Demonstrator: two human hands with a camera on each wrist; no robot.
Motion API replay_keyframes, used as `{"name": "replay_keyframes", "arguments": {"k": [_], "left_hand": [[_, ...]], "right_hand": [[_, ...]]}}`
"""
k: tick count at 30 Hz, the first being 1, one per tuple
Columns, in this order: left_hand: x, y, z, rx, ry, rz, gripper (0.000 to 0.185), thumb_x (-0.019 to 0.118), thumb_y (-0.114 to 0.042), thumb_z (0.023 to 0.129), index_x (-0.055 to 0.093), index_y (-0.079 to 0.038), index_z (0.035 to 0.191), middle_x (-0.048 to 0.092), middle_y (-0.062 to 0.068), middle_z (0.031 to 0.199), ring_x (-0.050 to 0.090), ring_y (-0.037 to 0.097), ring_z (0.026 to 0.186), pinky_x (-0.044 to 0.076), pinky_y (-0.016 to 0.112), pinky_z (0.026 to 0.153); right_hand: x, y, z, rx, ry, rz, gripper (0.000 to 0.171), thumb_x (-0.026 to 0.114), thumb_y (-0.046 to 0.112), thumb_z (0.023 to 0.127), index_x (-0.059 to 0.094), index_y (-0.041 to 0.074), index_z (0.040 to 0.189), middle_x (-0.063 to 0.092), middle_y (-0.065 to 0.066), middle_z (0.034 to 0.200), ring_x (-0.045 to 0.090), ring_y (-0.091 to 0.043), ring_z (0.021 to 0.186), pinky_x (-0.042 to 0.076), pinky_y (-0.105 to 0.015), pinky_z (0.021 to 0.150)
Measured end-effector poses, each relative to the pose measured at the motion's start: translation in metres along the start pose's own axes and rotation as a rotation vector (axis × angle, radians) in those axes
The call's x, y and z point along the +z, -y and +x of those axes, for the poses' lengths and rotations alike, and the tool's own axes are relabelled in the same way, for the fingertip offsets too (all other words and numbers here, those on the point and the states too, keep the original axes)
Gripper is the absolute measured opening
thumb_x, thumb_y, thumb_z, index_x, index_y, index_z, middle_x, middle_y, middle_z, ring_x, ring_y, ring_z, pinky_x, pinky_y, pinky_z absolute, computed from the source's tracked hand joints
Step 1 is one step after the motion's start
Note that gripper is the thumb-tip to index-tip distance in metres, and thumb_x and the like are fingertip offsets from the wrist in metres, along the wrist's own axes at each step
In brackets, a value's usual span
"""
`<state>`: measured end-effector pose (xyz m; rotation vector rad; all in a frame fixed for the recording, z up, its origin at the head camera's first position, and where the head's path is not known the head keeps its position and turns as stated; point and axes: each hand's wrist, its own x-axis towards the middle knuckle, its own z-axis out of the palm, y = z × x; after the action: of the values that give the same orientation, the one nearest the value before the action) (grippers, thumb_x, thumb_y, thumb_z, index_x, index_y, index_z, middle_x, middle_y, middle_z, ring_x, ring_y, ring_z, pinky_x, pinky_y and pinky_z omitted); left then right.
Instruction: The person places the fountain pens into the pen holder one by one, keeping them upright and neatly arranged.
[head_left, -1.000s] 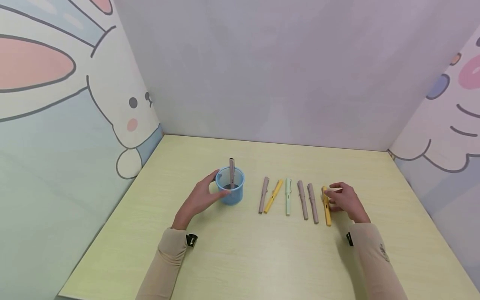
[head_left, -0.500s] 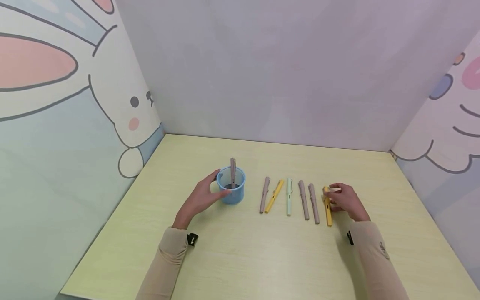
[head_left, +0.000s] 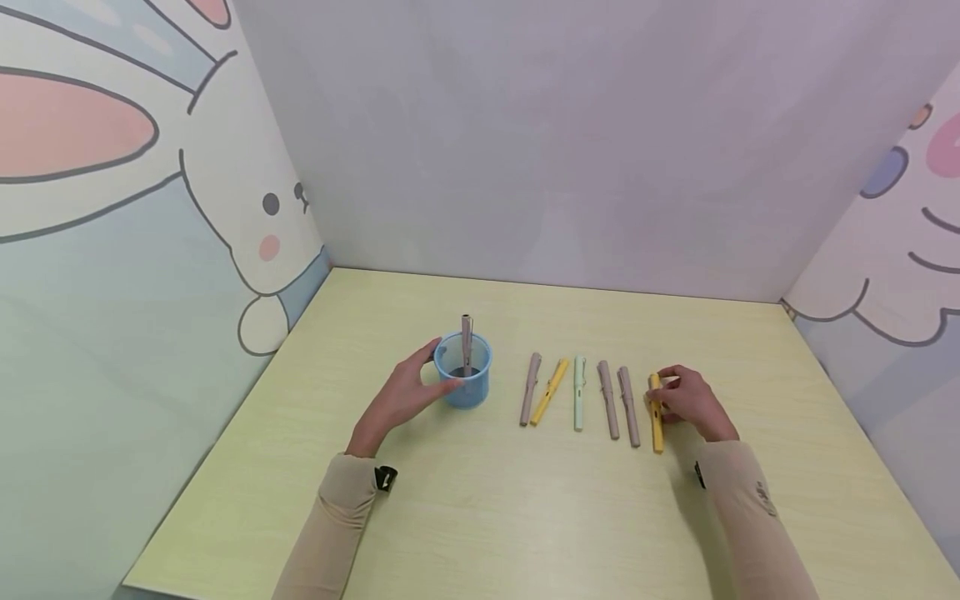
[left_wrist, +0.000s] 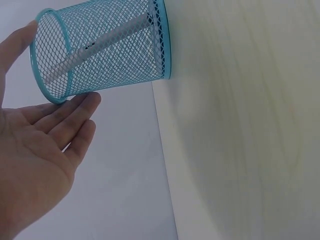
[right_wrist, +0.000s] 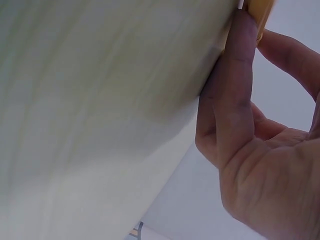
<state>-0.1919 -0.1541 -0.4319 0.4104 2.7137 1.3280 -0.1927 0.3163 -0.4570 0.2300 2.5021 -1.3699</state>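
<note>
Two beige sleeves enter from the near edge of the pale green table. Landmark: blue mesh cup, upright, one grey-brown pen standing inside. Left hand sits against the cup's left side, fingers straight and relaxed beside the rim, not wrapped around it. To the right of the cup, a row of five loose pens: grey-brown, yellow, mint, two more grey-brown. Farthest right of the cup lies the yellow pen, just beside that row; right hand pinches its upper end between thumb and fingertips. Beyond, cartoon rabbit wall.
</note>
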Motion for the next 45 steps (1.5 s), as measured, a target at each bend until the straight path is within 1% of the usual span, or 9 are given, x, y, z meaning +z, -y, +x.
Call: {"name": "replay_keyframes", "arguments": {"k": [4, 13, 17, 22, 26, 30, 35, 40, 45], "left_hand": [[0.001, 0.002, 0.000, 0.003, 0.000, -0.005, 0.090, 0.075, -0.045, 0.094, 0.031, -0.005, 0.162, 0.043, 0.016, 0.159, 0.036, 0.035, 0.148, 0.031, 0.059, 0.117], [0.002, 0.004, 0.000, 0.012, 0.000, -0.011, 0.089, 0.075, -0.043, 0.095, 0.031, -0.005, 0.162, 0.043, 0.015, 0.159, 0.036, 0.034, 0.149, 0.030, 0.058, 0.118], [0.001, 0.004, 0.000, 0.007, -0.001, -0.008, 0.089, 0.075, -0.043, 0.095, 0.031, -0.005, 0.162, 0.043, 0.016, 0.159, 0.036, 0.034, 0.149, 0.030, 0.058, 0.118], [0.000, 0.004, -0.001, 0.015, -0.005, -0.011, 0.088, 0.075, -0.043, 0.095, 0.032, -0.005, 0.162, 0.043, 0.016, 0.159, 0.036, 0.034, 0.149, 0.030, 0.058, 0.118], [0.000, 0.004, -0.001, 0.011, -0.004, -0.010, 0.089, 0.074, -0.044, 0.095, 0.032, -0.005, 0.162, 0.043, 0.015, 0.159, 0.036, 0.034, 0.149, 0.030, 0.058, 0.118], [0.000, 0.004, 0.001, 0.010, 0.001, -0.004, 0.089, 0.074, -0.045, 0.095, 0.031, -0.004, 0.162, 0.042, 0.016, 0.160, 0.035, 0.035, 0.149, 0.030, 0.058, 0.118], [0.000, 0.003, 0.002, 0.013, 0.005, 0.000, 0.090, 0.074, -0.045, 0.095, 0.030, -0.004, 0.162, 0.042, 0.017, 0.160, 0.035, 0.035, 0.149, 0.030, 0.058, 0.117], [0.000, 0.003, 0.002, 0.008, 0.009, 0.004, 0.090, 0.073, -0.046, 0.096, 0.030, -0.005, 0.163, 0.041, 0.016, 0.161, 0.035, 0.035, 0.149, 0.030, 0.059, 0.117], [0.000, 0.003, 0.003, 0.009, 0.008, -0.004, 0.089, 0.074, -0.045, 0.096, 0.030, -0.006, 0.163, 0.041, 0.015, 0.160, 0.035, 0.034, 0.149, 0.030, 0.058, 0.117]], "right_hand": [[-0.001, -0.003, -0.001, -0.009, 0.018, 0.012, 0.056, 0.063, 0.007, 0.099, 0.035, -0.018, 0.141, 0.054, -0.029, 0.115, 0.064, -0.019, 0.080, 0.062, -0.036, 0.069], [-0.003, -0.005, -0.003, -0.015, 0.030, 0.051, 0.057, 0.060, 0.006, 0.099, 0.033, -0.018, 0.143, 0.054, -0.029, 0.117, 0.064, -0.022, 0.084, 0.062, -0.039, 0.071], [-0.003, -0.007, -0.003, -0.020, 0.027, 0.086, 0.057, 0.060, 0.006, 0.099, 0.032, -0.018, 0.143, 0.054, -0.026, 0.114, 0.064, -0.022, 0.084, 0.062, -0.038, 0.070], [-0.003, -0.008, -0.002, -0.050, 0.014, 0.142, 0.058, 0.058, 0.004, 0.099, 0.030, -0.018, 0.145, 0.053, -0.025, 0.115, 0.064, -0.020, 0.084, 0.062, -0.038, 0.070], [-0.004, -0.007, -0.004, -0.103, -0.003, 0.163, 0.057, 0.056, 0.003, 0.099, 0.030, -0.018, 0.146, 0.051, -0.026, 0.118, 0.062, -0.019, 0.086, 0.063, -0.039, 0.071], [-0.005, -0.002, -0.005, -0.171, -0.036, 0.176, 0.057, 0.055, 0.002, 0.100, 0.030, -0.017, 0.147, 0.049, -0.026, 0.118, 0.062, -0.014, 0.086, 0.063, -0.041, 0.072], [-0.005, 0.007, -0.006, -0.238, -0.088, 0.218, 0.055, 0.056, 0.002, 0.101, 0.032, -0.014, 0.148, 0.049, -0.023, 0.116, 0.062, -0.008, 0.086, 0.063, -0.041, 0.072], [-0.002, 0.016, -0.005, -0.320, -0.135, 0.256, 0.054, 0.059, 0.003, 0.103, 0.034, -0.012, 0.148, 0.050, -0.022, 0.115, 0.061, -0.006, 0.087, 0.063, -0.039, 0.072], [0.006, 0.022, -0.003, -0.409, -0.180, 0.306, 0.052, 0.061, 0.000, 0.101, 0.037, -0.010, 0.147, 0.052, -0.014, 0.112, 0.061, -0.007, 0.088, 0.062, -0.035, 0.069]]}}
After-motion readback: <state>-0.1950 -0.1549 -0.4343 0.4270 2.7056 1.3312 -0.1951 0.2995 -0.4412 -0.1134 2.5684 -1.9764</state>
